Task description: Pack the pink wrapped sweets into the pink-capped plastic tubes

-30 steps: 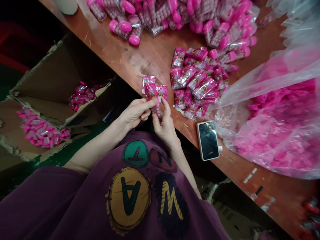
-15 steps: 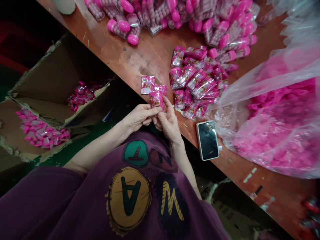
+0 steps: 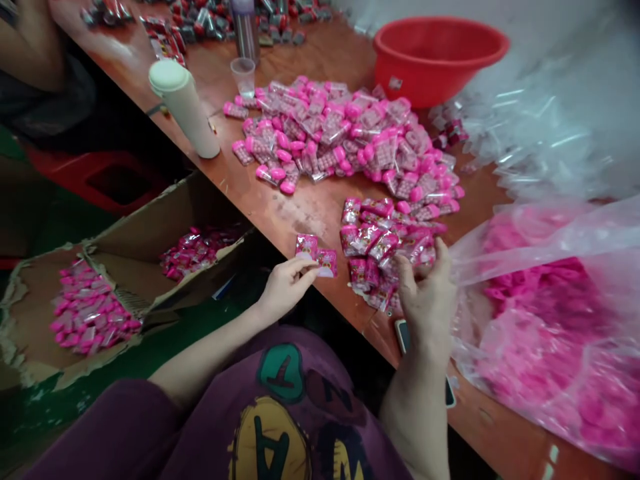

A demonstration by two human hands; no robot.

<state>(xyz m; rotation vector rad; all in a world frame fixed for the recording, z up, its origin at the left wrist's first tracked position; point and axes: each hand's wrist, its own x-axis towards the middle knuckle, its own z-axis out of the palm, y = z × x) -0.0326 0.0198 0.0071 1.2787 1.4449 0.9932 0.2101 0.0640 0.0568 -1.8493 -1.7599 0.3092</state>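
My left hand [image 3: 286, 285] is at the table's edge, its thumb and fingers pinched together; whatever may be between the fingertips is hidden. Just past those fingertips lie small pink printed sachets [image 3: 327, 261], flat on the wood. My right hand [image 3: 427, 303] reaches over the near right side of a heap of pink-wrapped tubes [image 3: 367, 239], thumb and forefinger spread apart, and hides part of it. Behind that heap is a larger pile of clear bottles with pink caps [image 3: 320, 127], filled with pale pink balls.
A clear bag of pink pieces [image 3: 545, 333] lies right. Under my right wrist a phone [image 3: 401, 335] is partly covered. A white tumbler [image 3: 193, 117], plastic cup [image 3: 243, 77] and red basin [image 3: 440, 60] stand farther back. Cardboard boxes [image 3: 125, 230] with pink items are left; another person's arm [image 3: 40, 47] shows.
The pink sachet held in both hands is no longer visible between them. My hands have parted, the right moving over the wrapped heap. The view has tilted up, showing more of the table.
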